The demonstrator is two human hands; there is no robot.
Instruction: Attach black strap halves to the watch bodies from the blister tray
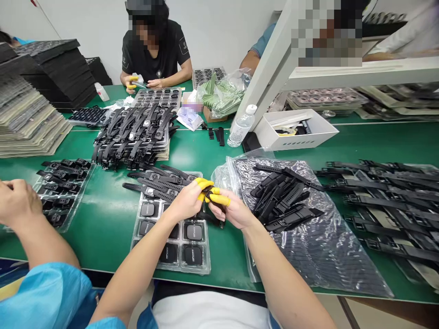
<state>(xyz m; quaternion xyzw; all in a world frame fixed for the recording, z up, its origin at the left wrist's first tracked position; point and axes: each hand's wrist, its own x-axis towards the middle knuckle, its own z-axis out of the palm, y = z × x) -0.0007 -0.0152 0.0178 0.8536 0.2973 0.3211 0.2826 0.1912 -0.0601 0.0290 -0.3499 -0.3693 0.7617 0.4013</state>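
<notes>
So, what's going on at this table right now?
The left hand and right hand, in yellow finger covers, hold a small black piece beside a clear tray of square black pieces. Watches lie across its far end. To the right, black straps lie on a plastic bag. Across the table, a person handles something too.

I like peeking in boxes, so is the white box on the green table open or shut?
Open: no lid covers the white box, and black things show inside it.
</notes>
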